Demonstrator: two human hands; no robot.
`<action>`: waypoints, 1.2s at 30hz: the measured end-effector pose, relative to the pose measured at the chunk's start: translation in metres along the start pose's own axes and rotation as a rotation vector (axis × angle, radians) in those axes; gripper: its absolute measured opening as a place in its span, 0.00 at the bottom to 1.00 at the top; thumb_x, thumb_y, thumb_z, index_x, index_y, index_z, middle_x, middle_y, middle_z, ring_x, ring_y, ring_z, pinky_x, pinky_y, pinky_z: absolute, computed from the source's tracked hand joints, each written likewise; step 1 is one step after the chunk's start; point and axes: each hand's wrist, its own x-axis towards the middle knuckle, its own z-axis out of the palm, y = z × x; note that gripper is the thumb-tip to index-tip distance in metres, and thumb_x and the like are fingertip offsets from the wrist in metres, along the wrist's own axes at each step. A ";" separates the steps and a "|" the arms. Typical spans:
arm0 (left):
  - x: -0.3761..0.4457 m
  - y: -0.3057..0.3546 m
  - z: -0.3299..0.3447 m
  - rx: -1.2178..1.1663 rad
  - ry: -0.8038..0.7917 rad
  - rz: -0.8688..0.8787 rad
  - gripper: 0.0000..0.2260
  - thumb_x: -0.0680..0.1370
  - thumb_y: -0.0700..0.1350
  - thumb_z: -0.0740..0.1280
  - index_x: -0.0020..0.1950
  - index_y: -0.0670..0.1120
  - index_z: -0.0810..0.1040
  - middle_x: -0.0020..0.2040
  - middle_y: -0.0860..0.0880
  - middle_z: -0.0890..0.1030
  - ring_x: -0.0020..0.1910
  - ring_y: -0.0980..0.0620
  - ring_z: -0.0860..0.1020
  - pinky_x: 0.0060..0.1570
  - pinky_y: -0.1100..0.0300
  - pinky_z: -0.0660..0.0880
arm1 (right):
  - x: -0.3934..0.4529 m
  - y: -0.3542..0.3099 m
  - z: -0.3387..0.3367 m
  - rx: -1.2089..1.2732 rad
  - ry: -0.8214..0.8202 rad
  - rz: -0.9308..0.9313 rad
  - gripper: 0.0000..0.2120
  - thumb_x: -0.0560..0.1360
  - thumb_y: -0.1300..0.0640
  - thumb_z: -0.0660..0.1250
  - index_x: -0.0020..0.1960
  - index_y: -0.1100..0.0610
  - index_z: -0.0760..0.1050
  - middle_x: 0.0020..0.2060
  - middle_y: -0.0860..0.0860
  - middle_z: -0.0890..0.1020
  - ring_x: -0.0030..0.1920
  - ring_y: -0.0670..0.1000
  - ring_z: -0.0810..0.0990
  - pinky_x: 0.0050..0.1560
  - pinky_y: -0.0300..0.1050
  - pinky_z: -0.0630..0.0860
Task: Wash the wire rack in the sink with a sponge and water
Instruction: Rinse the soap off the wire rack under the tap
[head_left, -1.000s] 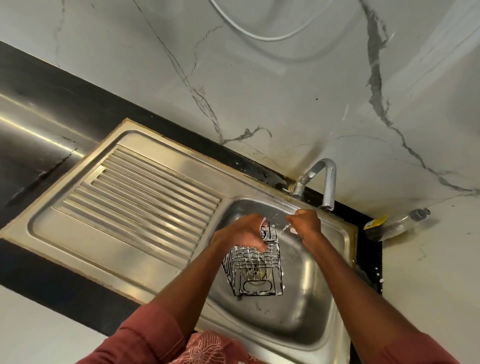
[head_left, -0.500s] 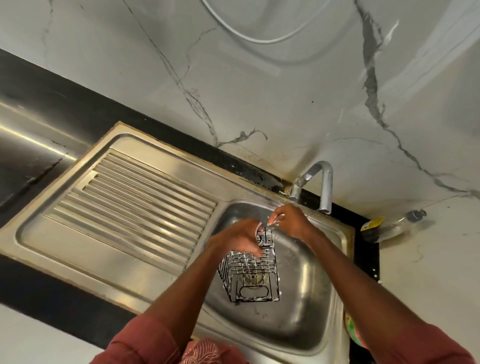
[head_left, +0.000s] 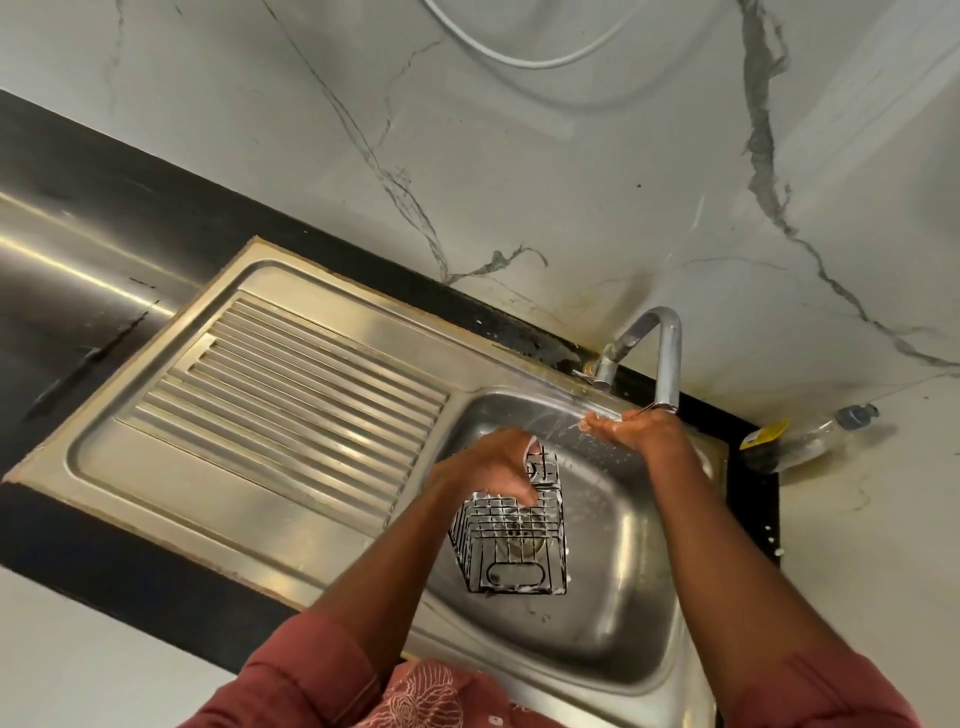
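Nearest, two dark red sleeves (head_left: 306, 670) come in from the bottom edge, and both forearms reach forward over the steel sink (head_left: 613, 613). Inside the sink's basin, toward its left side and over the drain, stands the wire rack (head_left: 511, 545), a black mesh basket flecked with white suds. The left hand (head_left: 491, 465) sits on the rack's far top edge with its fingers curled round the wires, gripping it. Farther back in the basin, the right hand (head_left: 631, 428) is held flat and palm up with straight fingers, grasping nothing, directly under the spout of the curved metal tap (head_left: 667, 358) at the sink's back rim; water sprays off the fingertips. Left of the basin lies the sink's ribbed drainboard (head_left: 291, 384). Beyond the sink's right back corner a clear plastic bottle (head_left: 815, 439) lies on its side against the marbled white wall (head_left: 545, 156).
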 end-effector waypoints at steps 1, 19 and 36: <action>-0.001 0.001 0.000 -0.001 0.001 -0.002 0.37 0.69 0.41 0.81 0.75 0.46 0.69 0.71 0.46 0.74 0.66 0.48 0.75 0.66 0.52 0.75 | -0.006 -0.001 -0.001 -0.101 0.034 0.013 0.38 0.76 0.32 0.65 0.72 0.60 0.71 0.71 0.62 0.74 0.69 0.57 0.76 0.69 0.51 0.72; -0.002 0.015 -0.001 0.001 -0.028 -0.011 0.34 0.71 0.40 0.80 0.74 0.46 0.69 0.72 0.45 0.74 0.67 0.46 0.75 0.64 0.55 0.73 | -0.010 0.000 0.005 -0.522 0.235 0.131 0.41 0.79 0.27 0.49 0.73 0.59 0.70 0.67 0.64 0.75 0.66 0.63 0.76 0.68 0.58 0.71; -0.004 0.018 -0.003 0.037 0.001 0.015 0.36 0.71 0.41 0.80 0.75 0.46 0.68 0.73 0.46 0.73 0.70 0.46 0.73 0.68 0.50 0.72 | -0.004 0.008 0.040 -1.166 0.298 -0.685 0.10 0.76 0.57 0.70 0.37 0.53 0.76 0.32 0.49 0.78 0.33 0.50 0.77 0.35 0.43 0.75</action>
